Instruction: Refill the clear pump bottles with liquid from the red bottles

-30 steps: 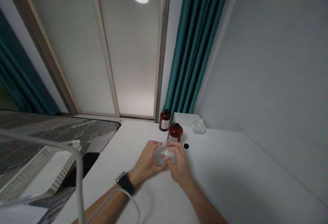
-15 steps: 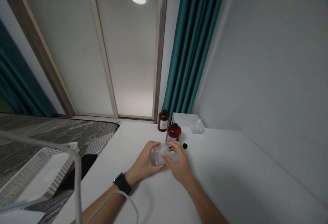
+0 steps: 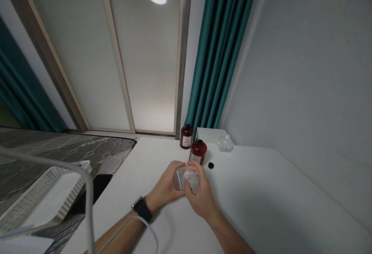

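Observation:
Both hands hold a small clear plastic bottle (image 3: 186, 178) just above the white table (image 3: 261, 192). My left hand (image 3: 165, 186), with a dark watch on its wrist, wraps the bottle's body from the left. My right hand (image 3: 200, 196) is closed on the bottle's top end from the right, fingers curled over it. Just beyond the hands stands a dark red bottle (image 3: 198, 151) with its top open, and a small black cap (image 3: 210, 165) lies beside it on the table.
A second dark red bottle (image 3: 186, 136) stands further back by the teal curtain (image 3: 221, 52). A clear bottle (image 3: 225, 143) lies near a white box (image 3: 209, 134). A white perforated basket (image 3: 43, 196) and a mattress (image 3: 58, 149) are at the left.
The hands have turned the clear bottle slightly between them; my right hand has shifted a little toward me over its top. Nothing else on the table has moved.

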Demonstrator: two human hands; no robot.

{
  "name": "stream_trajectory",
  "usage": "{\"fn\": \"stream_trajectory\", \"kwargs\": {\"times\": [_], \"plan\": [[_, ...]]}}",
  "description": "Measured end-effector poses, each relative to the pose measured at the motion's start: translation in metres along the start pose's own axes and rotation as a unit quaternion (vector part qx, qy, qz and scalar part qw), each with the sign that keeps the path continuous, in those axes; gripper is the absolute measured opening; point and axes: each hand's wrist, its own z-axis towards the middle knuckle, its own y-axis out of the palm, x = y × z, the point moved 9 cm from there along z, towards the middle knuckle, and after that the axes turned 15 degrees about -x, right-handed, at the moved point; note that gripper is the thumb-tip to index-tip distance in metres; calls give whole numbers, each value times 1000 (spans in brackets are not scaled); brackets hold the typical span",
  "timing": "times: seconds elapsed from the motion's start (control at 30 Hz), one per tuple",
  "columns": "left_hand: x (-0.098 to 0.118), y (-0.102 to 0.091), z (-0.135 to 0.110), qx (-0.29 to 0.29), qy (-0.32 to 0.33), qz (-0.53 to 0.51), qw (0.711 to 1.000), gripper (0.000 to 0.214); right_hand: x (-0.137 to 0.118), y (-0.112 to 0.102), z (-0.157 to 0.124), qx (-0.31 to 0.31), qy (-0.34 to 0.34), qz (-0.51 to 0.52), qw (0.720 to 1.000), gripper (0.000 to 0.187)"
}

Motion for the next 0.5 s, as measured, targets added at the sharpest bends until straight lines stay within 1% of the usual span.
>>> {"fn": "stream_trajectory", "kwargs": {"times": [0.07,0.17,0.27,0.37,0.5], "plan": [[2,-2,-1,8,1,1,1000,63,2,-3,0,18,10,3,1000,64],[4,-8,-2,30,-6,6,1000,62,11,-15,-1,66,27,4,997,71],[3,-9,-2,36,-14,5,999,63,14,-22,-2,86,15,11,996,68],[-1,-6,-1,24,-17,-1,1000,64,8,-20,-1,68,0,-6,998,63],[-4,-4,-1,34,-7,-14,999,63,-2,-10,-1,27,-7,-16,999,69]]}}
